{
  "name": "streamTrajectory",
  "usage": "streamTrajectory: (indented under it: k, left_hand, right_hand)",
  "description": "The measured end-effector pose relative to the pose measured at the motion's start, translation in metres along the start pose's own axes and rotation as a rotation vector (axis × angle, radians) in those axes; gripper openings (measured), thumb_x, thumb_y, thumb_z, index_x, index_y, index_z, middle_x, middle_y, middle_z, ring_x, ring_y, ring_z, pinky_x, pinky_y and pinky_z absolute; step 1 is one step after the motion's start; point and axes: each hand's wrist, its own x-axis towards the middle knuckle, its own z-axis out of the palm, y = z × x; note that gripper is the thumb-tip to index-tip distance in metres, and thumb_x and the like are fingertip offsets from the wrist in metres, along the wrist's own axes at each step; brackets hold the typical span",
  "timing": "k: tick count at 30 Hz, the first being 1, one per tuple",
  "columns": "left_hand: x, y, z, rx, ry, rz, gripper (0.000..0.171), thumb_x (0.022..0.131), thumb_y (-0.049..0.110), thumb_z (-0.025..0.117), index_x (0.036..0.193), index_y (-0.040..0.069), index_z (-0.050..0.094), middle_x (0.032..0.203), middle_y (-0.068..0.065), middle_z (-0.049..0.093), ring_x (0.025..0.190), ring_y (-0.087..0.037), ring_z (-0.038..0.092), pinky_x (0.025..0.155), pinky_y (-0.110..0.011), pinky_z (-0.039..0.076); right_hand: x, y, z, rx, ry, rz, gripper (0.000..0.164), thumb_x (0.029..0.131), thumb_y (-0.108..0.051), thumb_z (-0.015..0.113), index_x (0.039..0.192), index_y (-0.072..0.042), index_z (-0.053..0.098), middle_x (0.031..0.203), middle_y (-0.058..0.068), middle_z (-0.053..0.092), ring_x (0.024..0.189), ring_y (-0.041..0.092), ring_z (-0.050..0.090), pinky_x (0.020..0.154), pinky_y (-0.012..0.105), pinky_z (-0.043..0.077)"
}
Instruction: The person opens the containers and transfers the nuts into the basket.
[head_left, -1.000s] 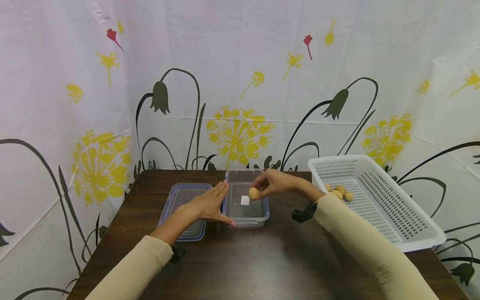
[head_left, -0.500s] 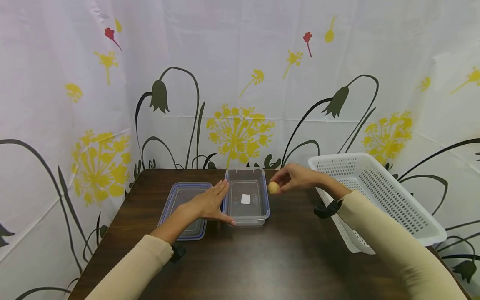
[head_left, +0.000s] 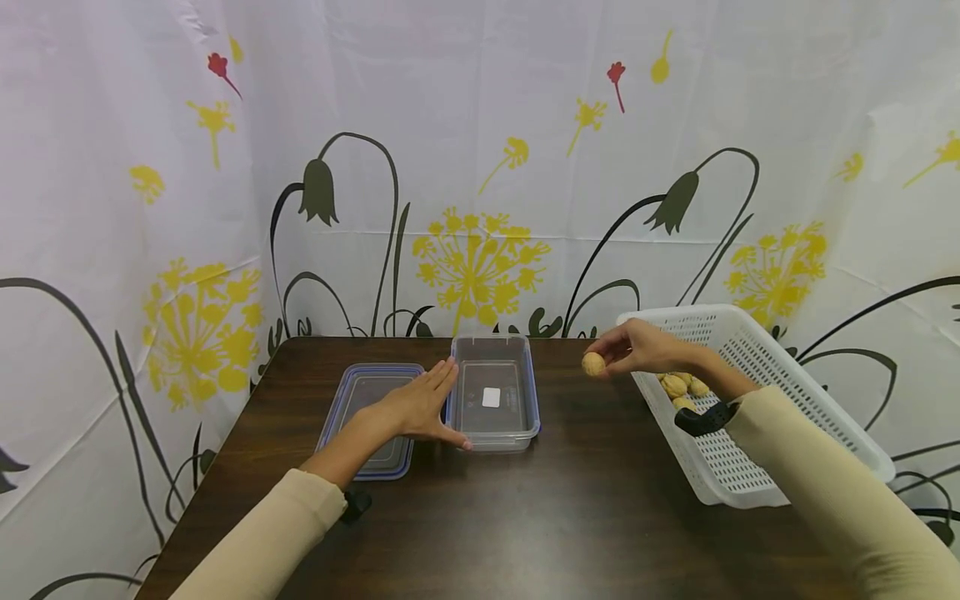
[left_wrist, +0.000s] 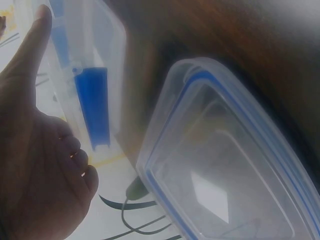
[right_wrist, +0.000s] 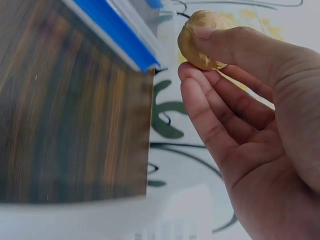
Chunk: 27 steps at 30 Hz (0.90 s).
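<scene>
My right hand (head_left: 647,346) pinches a walnut (head_left: 593,363) between thumb and fingertips, above the table beside the basket's left rim. The right wrist view shows the walnut (right_wrist: 202,42) up close, its seam facing the camera. My left hand (head_left: 422,408) lies along the left side of a clear plastic container (head_left: 491,437) with blue clips, fingers straight and thumb at its near corner. Inside the container only a small white square shows. In the left wrist view the left palm (left_wrist: 42,170) faces the container's blue clip (left_wrist: 92,107).
A white perforated basket (head_left: 817,400) stands at the right with several walnuts (head_left: 675,385) in it, partly hidden by my right arm. Left of the container lies a clear blue-rimmed lid (head_left: 386,462). The dark wooden table (head_left: 540,525) ends at a flowered curtain (head_left: 480,108).
My right hand has moved right, carrying the walnut from over the container to near the basket's left rim. The left hand and the container have stayed in place.
</scene>
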Motion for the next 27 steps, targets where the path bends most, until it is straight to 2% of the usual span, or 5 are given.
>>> streamTrajectory:
  k: [16,22,27]
  left_hand:
    - [-0.001,0.0,0.001,-0.009,-0.007,0.0,0.132,0.083,0.068,0.08,0.166,-0.009,0.011,0.175,-0.027,0.004,0.163,-0.041,0.007,0.13,-0.055,0.018]
    - [-0.001,0.001,-0.001,-0.016,-0.018,-0.01,0.132,0.084,0.068,0.08,0.166,-0.008,0.01,0.175,-0.026,0.002,0.164,-0.04,0.005,0.131,-0.054,0.016]
    - [-0.002,0.002,-0.002,-0.011,-0.021,-0.013,0.131,0.084,0.067,0.079,0.166,-0.008,0.01,0.175,-0.026,0.002,0.163,-0.041,0.006,0.131,-0.054,0.016]
  right_hand:
    - [-0.06,0.042,-0.036,0.015,0.139,0.14,0.037,0.093,-0.009,0.082,0.126,0.006,0.073,0.105,0.011,0.079,0.091,0.011,0.073,0.079,0.025,0.061]
    - [-0.08,0.056,-0.043,0.019,0.19,0.193,0.039,0.092,-0.008,0.082,0.125,0.01,0.072,0.103,0.008,0.079,0.088,0.008,0.071,0.078,0.023,0.059]
    - [-0.094,0.069,-0.046,0.019,0.219,0.245,0.041,0.092,-0.01,0.083,0.126,0.01,0.071,0.108,0.012,0.079,0.091,0.008,0.072,0.082,0.022,0.059]
